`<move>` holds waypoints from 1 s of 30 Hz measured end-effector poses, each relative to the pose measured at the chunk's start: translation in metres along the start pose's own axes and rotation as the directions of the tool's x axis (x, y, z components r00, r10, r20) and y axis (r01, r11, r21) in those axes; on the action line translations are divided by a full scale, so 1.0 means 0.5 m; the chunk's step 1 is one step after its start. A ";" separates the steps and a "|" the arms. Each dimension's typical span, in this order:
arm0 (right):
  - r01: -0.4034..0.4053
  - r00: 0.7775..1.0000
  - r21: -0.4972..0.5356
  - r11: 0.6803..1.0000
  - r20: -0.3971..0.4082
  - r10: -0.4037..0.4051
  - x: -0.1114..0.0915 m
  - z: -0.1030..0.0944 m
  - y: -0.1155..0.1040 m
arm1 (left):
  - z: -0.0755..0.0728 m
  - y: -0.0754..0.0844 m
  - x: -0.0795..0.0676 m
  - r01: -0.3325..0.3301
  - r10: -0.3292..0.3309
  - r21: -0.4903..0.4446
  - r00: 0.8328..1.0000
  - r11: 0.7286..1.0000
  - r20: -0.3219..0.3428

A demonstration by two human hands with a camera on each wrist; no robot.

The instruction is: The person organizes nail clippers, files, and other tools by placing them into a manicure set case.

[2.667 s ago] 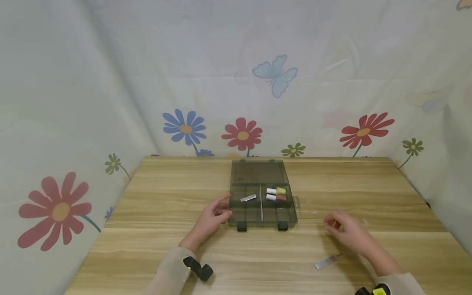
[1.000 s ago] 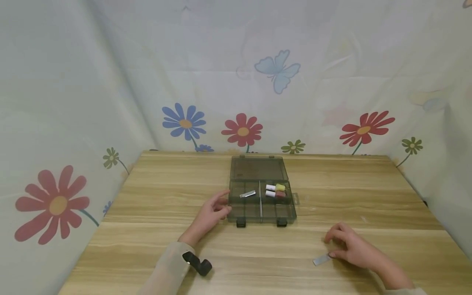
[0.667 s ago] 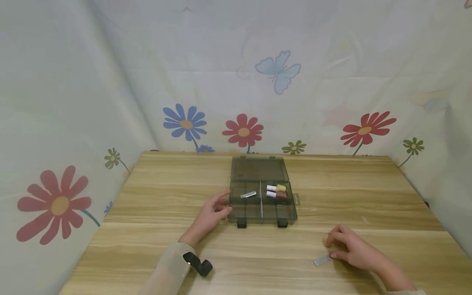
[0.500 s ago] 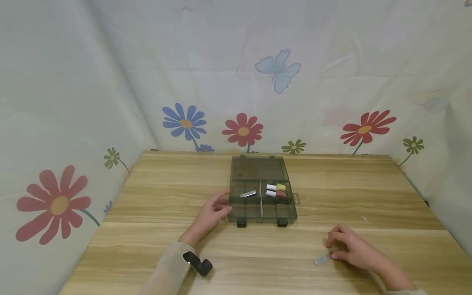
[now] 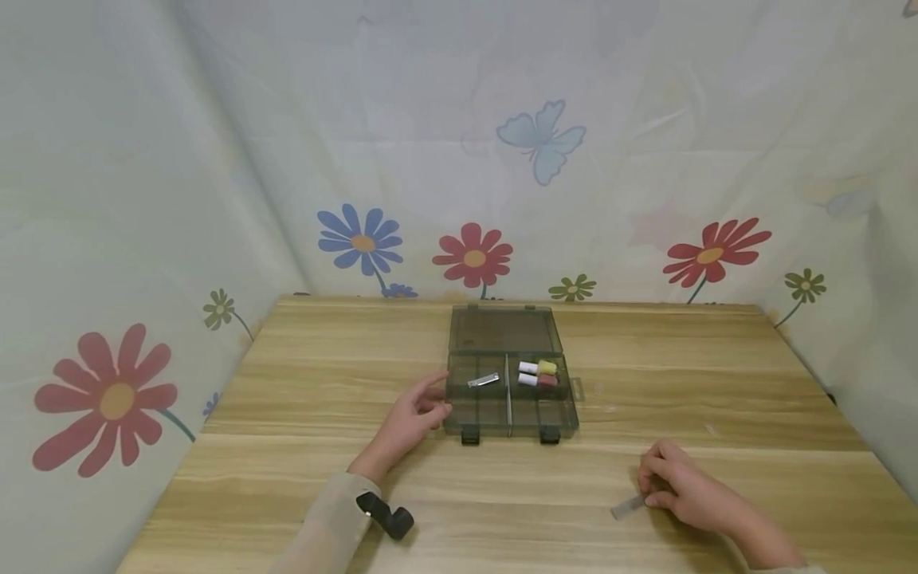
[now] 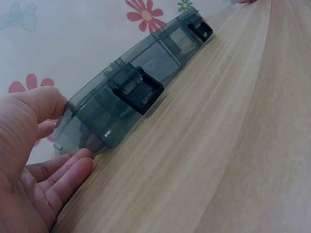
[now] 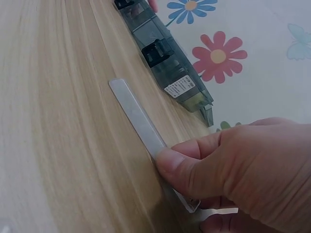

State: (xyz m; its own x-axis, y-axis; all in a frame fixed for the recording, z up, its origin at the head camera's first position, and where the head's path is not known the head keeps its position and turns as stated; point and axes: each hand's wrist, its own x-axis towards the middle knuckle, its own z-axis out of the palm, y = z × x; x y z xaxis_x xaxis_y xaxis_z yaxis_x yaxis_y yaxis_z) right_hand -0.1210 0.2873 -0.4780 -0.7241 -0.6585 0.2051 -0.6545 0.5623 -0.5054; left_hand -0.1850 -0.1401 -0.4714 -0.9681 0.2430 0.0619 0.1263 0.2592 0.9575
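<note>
An open, see-through grey-green compartment box (image 5: 541, 410) lies on the table with its lid folded back. Nail clippers (image 5: 484, 380) sit in its back left compartment. Two small nail polish bottles (image 5: 547, 381) with white caps, one yellow and one dark red, lie in the back right one. My left hand (image 5: 403, 422) rests against the box's left side, fingers loosely bent and touching it. Right of the box and nearer me, my right hand (image 5: 687, 488) pinches one end of a flat silver-grey strip (image 7: 138, 116), thumb on top. Its far end points left; the fingers partly hide the near end.
The wooden table (image 5: 344, 343) meets a curtain (image 5: 402, 143) printed with flowers and a butterfly at its back edge. Small clear scraps (image 5: 710, 429) lie to the right of the box. Two black latches (image 5: 549, 435) stick out at the box's front.
My right hand has come down and nearer to the strip, and now pinches it. The strip looks darker, slightly tilted. My left hand and the box have stayed in place.
</note>
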 end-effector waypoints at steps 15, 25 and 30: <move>0.011 0.999 0.058 0.998 0.039 -0.013 -0.006 -0.006 0.004 | 0.000 -0.002 0.000 -0.007 0.007 -0.001 1.000 1.000 -0.001; -0.045 0.996 0.172 0.984 0.081 0.032 0.006 -0.010 0.008 | 0.000 0.002 -0.004 -0.004 0.004 -0.001 1.000 1.000 -0.003; -0.035 0.999 0.158 0.987 0.042 0.028 0.011 -0.008 0.006 | 0.000 -0.001 -0.004 0.002 -0.002 -0.001 1.000 1.000 0.004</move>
State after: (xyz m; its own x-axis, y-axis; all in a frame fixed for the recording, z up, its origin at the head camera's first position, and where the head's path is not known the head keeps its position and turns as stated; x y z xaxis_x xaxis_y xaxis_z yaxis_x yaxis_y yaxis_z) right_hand -0.1279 0.2872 -0.4749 -0.7325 -0.6629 0.1550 -0.5865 0.4989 -0.6381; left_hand -0.1833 -0.1406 -0.4721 -0.9675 0.2462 0.0585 0.1237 0.2588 0.9580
